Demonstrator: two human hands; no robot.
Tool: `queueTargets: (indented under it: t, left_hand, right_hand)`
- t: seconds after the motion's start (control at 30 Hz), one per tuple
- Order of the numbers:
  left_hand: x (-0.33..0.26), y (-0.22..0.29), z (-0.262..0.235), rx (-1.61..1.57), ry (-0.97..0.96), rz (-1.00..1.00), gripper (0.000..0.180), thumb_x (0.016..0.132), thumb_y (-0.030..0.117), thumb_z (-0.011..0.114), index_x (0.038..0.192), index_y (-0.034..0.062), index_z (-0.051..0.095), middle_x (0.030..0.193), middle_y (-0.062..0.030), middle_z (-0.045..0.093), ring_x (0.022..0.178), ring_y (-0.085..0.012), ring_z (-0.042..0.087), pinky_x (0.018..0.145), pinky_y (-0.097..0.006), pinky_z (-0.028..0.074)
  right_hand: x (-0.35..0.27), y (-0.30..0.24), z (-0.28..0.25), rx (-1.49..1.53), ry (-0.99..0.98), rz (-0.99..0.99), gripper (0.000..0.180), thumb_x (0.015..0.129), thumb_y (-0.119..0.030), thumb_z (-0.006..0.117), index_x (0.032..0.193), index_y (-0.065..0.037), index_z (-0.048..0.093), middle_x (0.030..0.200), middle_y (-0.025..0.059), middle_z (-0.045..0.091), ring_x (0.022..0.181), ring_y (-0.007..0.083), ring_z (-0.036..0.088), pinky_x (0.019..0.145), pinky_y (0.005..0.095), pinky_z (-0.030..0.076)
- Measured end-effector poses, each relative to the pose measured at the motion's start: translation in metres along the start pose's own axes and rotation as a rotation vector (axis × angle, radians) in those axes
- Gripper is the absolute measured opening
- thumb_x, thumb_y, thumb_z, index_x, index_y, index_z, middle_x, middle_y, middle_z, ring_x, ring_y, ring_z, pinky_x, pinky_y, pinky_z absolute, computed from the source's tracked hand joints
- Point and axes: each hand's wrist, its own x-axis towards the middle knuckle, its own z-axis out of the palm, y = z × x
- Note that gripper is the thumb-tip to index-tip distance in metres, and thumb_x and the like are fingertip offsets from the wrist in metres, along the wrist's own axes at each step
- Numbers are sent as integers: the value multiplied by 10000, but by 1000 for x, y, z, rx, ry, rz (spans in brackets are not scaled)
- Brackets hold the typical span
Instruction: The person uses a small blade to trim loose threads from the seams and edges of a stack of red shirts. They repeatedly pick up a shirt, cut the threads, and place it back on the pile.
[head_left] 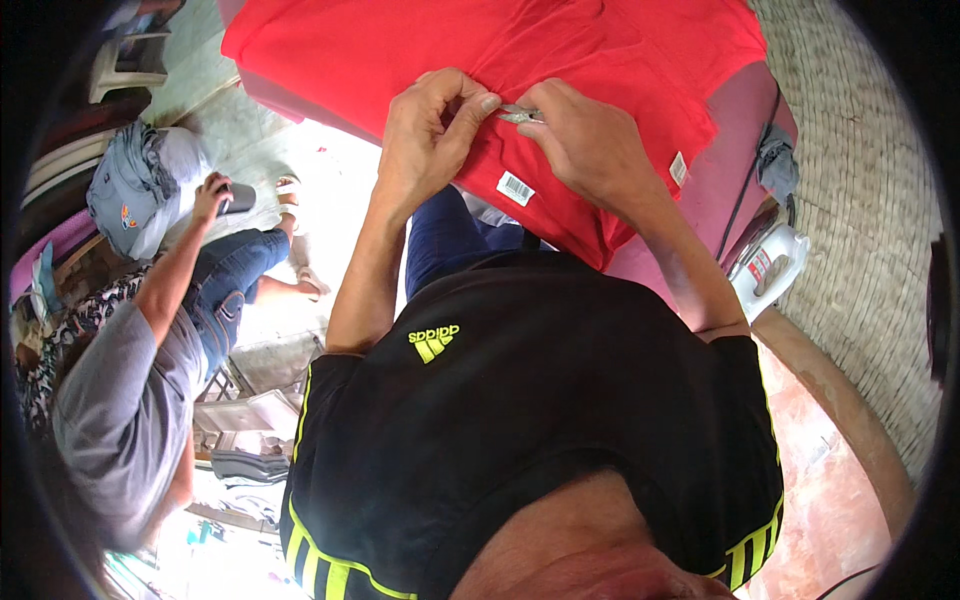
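Note:
A red garment (400, 50) lies spread over a pink-covered table (735, 130) in front of me. My left hand (430, 130) pinches a fold of the red fabric near its front edge. My right hand (590, 140) holds a small metal thread snipper (520, 115) whose tip meets the fingers of the left hand. A white barcode sticker (516, 188) sits on the garment just below both hands, and a small white label (679, 168) is at its right edge.
A white and red electric iron (765, 265) rests at the table's right end with a dark cord running up. At left a seated person in a grey shirt holds a dark phone (235, 198). A grey bundle of cloth (130, 185) lies beyond.

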Motion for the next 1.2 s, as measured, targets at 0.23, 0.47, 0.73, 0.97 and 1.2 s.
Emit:
queueTargets:
  t: [0.23,0.47,0.73,0.97,1.2]
  left_hand:
    - [-27,8,-46,207,96,47,151,889,140,733,837,7,682,739,-98,654,691,-210,628,637,-321,476]
    - [-27,34,-71,458,56,171,391,677,267,887,908,15,699,878,-103,693,836,-289,664,747,-393,513]
    - [11,10,1,390,-168,366,495,658,187,885,1107,81,706,1122,-86,651,1056,-305,602,910,-400,481]
    - [47,10,18,124,-332,501,335,730,175,836,1025,64,722,1040,-65,651,1086,-251,585,1046,-436,368]
    - [63,16,41,531,-240,304,163,795,179,772,921,105,701,916,-7,633,910,-214,592,1014,-442,337]
  right_hand:
    - [-13,10,-15,55,-94,21,189,922,-169,643,1077,-62,621,1009,105,650,871,282,669,738,390,521]
    - [-2,37,-17,256,273,-130,314,845,-38,729,1147,-35,643,1060,75,655,938,198,661,826,291,511]
    - [12,75,-11,485,9,8,179,920,-154,692,1046,-33,651,874,27,615,786,117,579,729,268,474]
    - [1,62,-45,800,94,-11,170,958,-176,671,991,-11,649,849,-25,602,803,49,538,742,232,458]
    - [-17,104,-54,285,287,203,158,899,-145,692,1012,-41,653,845,56,642,775,150,623,681,296,487]
